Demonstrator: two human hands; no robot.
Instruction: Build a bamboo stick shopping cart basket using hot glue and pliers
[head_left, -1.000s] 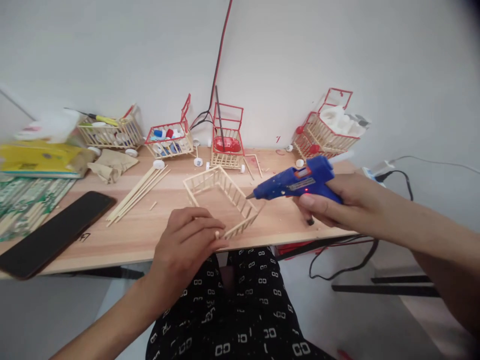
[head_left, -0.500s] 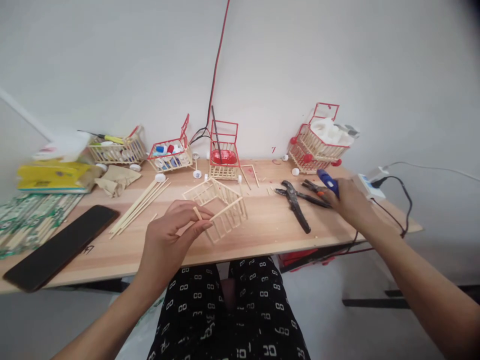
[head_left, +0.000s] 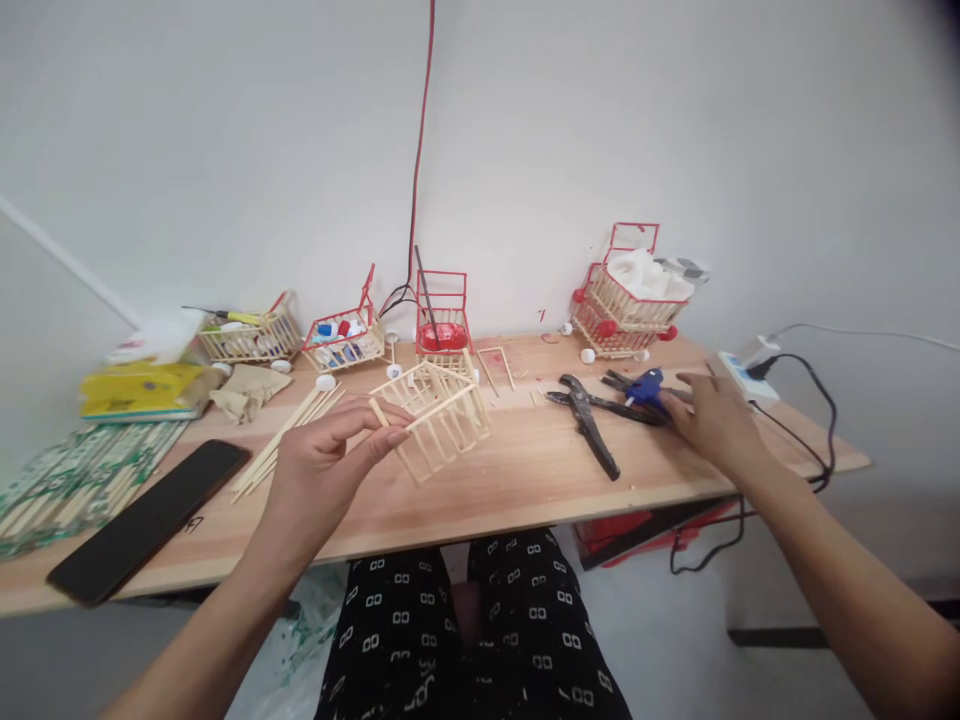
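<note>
Between the thumb and fingertips of the left hand (head_left: 330,450), in the head view, one corner of a small stick frame (head_left: 442,407) is pinched. This open box of pale wooden sticks sits tilted, just to the right of that hand and over the table (head_left: 525,500). Loose sticks (head_left: 271,450) lie to the left of the left hand, partly hidden by it. Farther left of it are a black phone (head_left: 150,520) and a spread of green-and-white wrappers (head_left: 90,475).

Well to the right of the frame, the right hand (head_left: 712,420) is loosely opened, palm down, its fingers reaching forward. A blue glue gun (head_left: 646,387) lies just left of its thumb; whether they touch, I cannot tell. Farther left of the right hand, black-handled pliers (head_left: 596,440) rest on the wood. To its right, near the fingers, sits a white power strip (head_left: 744,377) with a black plug in it.

Beyond the right hand, by the wall, stands a red-trimmed stick cart (head_left: 622,325) holding white material. Beyond the left hand stands another cart (head_left: 341,358), filled with small coloured pieces.
</note>
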